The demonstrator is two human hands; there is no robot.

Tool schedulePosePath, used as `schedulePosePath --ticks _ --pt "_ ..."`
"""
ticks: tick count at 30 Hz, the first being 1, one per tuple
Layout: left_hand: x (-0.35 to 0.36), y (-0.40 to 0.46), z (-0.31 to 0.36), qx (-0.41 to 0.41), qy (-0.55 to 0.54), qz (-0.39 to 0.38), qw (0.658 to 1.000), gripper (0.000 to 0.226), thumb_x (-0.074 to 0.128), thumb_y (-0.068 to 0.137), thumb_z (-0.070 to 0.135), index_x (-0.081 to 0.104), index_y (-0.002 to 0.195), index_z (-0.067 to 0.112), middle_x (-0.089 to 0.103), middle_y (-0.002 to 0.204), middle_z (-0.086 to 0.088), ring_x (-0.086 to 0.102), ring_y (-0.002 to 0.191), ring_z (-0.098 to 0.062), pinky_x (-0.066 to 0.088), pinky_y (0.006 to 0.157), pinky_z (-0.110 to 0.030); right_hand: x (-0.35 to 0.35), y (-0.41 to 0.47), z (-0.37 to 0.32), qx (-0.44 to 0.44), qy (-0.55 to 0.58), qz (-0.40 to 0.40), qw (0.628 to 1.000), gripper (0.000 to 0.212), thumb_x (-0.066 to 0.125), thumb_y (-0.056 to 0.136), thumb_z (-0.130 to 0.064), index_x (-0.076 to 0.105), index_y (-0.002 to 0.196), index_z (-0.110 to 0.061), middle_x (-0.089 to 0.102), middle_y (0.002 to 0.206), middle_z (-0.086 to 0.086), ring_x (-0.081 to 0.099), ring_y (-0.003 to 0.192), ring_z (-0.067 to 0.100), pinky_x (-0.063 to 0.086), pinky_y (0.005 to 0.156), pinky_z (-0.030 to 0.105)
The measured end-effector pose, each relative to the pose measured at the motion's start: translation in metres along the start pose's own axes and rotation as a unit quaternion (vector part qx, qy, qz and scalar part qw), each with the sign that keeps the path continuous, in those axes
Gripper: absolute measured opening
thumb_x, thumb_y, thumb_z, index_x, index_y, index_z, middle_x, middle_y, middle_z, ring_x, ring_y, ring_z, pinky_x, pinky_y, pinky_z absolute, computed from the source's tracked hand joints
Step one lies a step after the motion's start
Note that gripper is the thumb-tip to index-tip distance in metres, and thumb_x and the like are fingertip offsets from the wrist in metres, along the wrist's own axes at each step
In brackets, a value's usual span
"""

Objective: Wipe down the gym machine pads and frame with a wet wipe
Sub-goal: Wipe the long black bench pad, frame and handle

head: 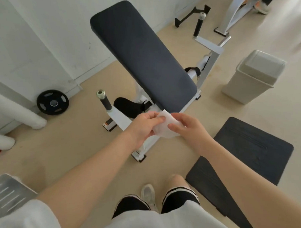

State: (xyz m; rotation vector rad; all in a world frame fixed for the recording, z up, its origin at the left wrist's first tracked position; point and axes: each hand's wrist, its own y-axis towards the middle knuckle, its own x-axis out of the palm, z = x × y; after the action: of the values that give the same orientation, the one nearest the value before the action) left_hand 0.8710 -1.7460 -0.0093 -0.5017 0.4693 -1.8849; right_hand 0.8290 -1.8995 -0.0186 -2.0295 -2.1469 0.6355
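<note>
A: Where is the wipe (164, 126) sitting at this moment?

B: Both hands are holding it in the air, just in front of the near end of the long dark pad (141, 56). It is not touching the pad or the white frame (119, 118) yet.

A: How are the fingers lying?

B: The left hand (144, 125) is pinching the left edge, thumb on top and fingers curled underneath. The right hand (187, 127) is gripping the right side, its thumb lying across the top face and its fingers curling in at the far edge.

A: Why are two hands holding one small sheet?

B: I am judging that the person is spreading or folding it into a flat patch before wiping, since a bunched sheet would be covering less surface.

A: And how is the wipe looking?

B: White, thin, soft, partly folded, one corner poking up toward the pad. Whether it is still damp, I cannot tell.

A: Anything nearby that matters?

B: A lidded bin (254, 77) is standing to the right of the machine, well apart from the hands, handy for throwing the sheet away afterwards. The wiping itself looks as though it is not yet begun.
</note>
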Motion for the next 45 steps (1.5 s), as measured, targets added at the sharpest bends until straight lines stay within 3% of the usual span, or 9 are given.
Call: schedulePosePath --ticks 2,5,9,15,20,26,35,39,45 --pt "-0.002 0.028 0.018 0.003 -0.013 0.010 1.000 0.011 0.053 0.092 0.014 0.064 0.092 0.013 0.065 0.088 -0.001 0.060 0.080 -0.010 0.051 0.063 -0.017 -0.012 0.030 -0.010 -0.011 0.032 0.004 0.999 0.006 0.065 0.084 -0.015 0.063 0.089 -0.020 0.061 0.085 0.003 0.056 0.080 0.017 0.045 0.069 0.027" --pt "-0.011 0.076 0.042 -0.001 -0.049 0.029 0.998 0.011 0.055 0.091 0.016 0.064 0.095 0.012 0.066 0.093 -0.003 0.063 0.086 -0.014 0.053 0.073 -0.022 -0.032 0.079 -0.025 -0.030 0.104 0.000 0.994 0.003 0.064 0.084 -0.012 0.064 0.082 -0.014 0.060 0.073 -0.002 0.056 0.067 0.010 0.046 0.064 0.025" --pt "-0.015 0.147 0.073 0.009 -0.021 0.042 0.999 0.013 0.057 0.089 0.026 0.066 0.093 0.017 0.069 0.083 0.003 0.063 0.084 -0.013 0.049 0.080 -0.027 -0.061 0.162 -0.051 -0.038 0.156 -0.078 0.984 0.020 0.061 0.086 -0.013 0.063 0.106 -0.019 0.067 0.096 0.002 0.063 0.086 0.014 0.051 0.071 0.025" --pt "-0.011 0.252 0.143 -0.001 0.013 0.172 0.985 0.016 0.059 0.088 0.033 0.058 0.095 0.019 0.064 0.088 0.002 0.060 0.084 -0.012 0.050 0.082 -0.029 -0.110 0.298 -0.111 -0.023 0.065 -0.148 0.987 0.006 0.062 0.087 -0.014 0.062 0.091 -0.019 0.060 0.097 0.013 0.058 0.091 0.029 0.050 0.081 0.045" --pt "-0.047 0.309 0.157 -0.003 0.091 0.236 0.967 0.028 0.056 0.090 0.029 0.051 0.116 0.021 0.057 0.109 0.004 0.057 0.098 -0.011 0.046 0.090 -0.029 -0.117 0.393 -0.133 0.026 0.019 -0.072 0.997 0.015 0.062 0.086 -0.013 0.055 0.087 -0.026 0.058 0.090 0.003 0.058 0.090 0.026 0.051 0.084 0.046" --pt "-0.138 0.371 0.151 -0.001 0.214 0.334 0.918 0.039 0.053 0.091 0.019 0.046 0.129 0.012 0.052 0.127 -0.004 0.053 0.106 -0.015 0.036 0.084 -0.022 -0.090 0.485 -0.135 -0.001 -0.055 -0.059 0.997 0.021 0.057 0.086 -0.004 0.054 0.084 -0.025 0.056 0.081 0.002 0.055 0.063 0.019 0.047 0.050 0.027" --pt "-0.212 0.421 0.159 0.007 0.282 0.394 0.875 0.052 0.056 0.090 0.018 0.036 0.137 0.009 0.039 0.140 -0.011 0.047 0.121 -0.026 0.039 0.098 -0.033 -0.043 0.582 -0.167 -0.023 -0.105 -0.061 0.992 0.023 0.049 0.087 -0.013 0.057 0.089 0.009 0.051 0.062 0.003 0.049 0.067 0.023 0.043 0.066 0.038" --pt "-0.218 0.445 0.168 0.022 0.355 0.417 0.836 0.061 0.060 0.088 0.021 0.032 0.140 0.007 0.030 0.147 -0.010 0.034 0.133 -0.026 0.032 0.107 -0.035 -0.032 0.620 -0.174 -0.058 -0.131 -0.066 0.987 0.019 0.055 0.085 -0.015 0.062 0.070 -0.025 0.057 0.072 -0.008 0.053 0.071 0.016 0.044 0.061 0.031" --pt "-0.226 0.486 0.190 -0.032 0.476 0.442 0.760 0.092 0.066 0.082 0.036 0.008 0.147 0.005 0.000 0.156 -0.015 0.009 0.143 -0.032 0.015 0.115 -0.038 -0.025 0.673 -0.174 -0.101 -0.166 -0.106 0.975 0.021 0.052 0.087 -0.007 0.055 0.097 -0.026 0.054 0.088 -0.011 0.055 0.083 0.016 0.053 0.069 0.035"
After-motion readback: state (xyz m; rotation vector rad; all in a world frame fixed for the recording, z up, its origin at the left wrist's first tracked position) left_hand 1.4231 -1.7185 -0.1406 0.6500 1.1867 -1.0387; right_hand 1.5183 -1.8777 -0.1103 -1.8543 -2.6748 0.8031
